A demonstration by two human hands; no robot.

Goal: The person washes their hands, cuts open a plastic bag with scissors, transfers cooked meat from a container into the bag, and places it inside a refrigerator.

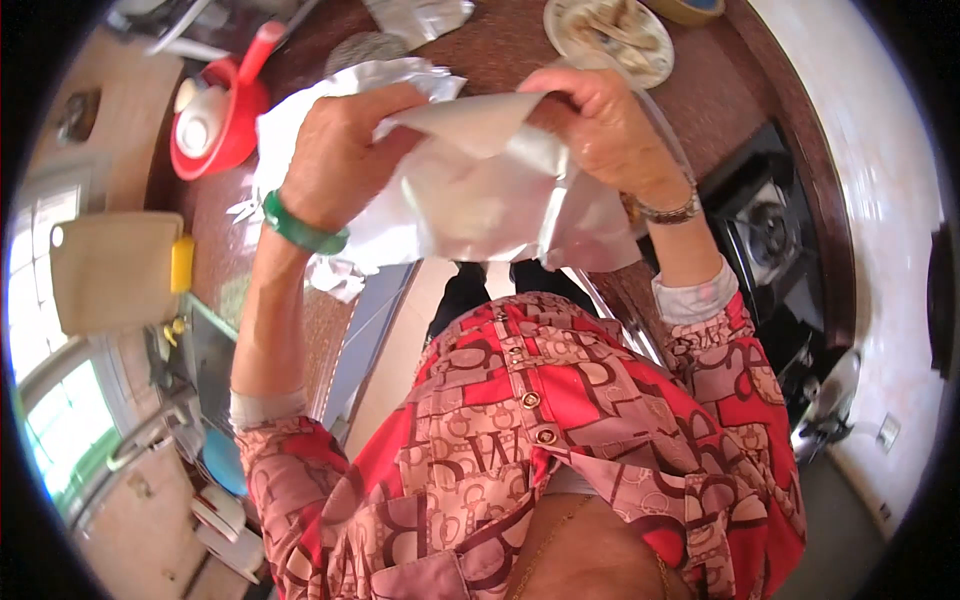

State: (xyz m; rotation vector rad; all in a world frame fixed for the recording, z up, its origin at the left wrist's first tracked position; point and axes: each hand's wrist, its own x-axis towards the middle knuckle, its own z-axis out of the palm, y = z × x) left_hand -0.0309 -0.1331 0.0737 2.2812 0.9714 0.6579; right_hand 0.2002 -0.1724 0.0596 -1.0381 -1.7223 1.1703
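My left hand (337, 150), with a green bangle at its wrist, grips the left part of the top edge of a silvery foil or plastic bag (487, 210). The opposite part of that edge is pinched in my right hand (611, 139), which has a dark bracelet at the wrist. Between the hands, the bag hangs in front of my body, its upper edge folded over in a matt beige flap (472, 120). Its surface is creased and shiny, and I cannot tell whether anything is inside. Behind my left hand, more crumpled silvery foil (289, 124) spreads over the counter.
A plate of pale food pieces (615, 37) sits beyond my right hand. Right of me is a black gas stove (765, 225). On the left are a red plastic basin (247, 112) holding white dishes, a cutting board (120, 274) and a yellow block (182, 264). Another silvery packet (427, 19) lies ahead.
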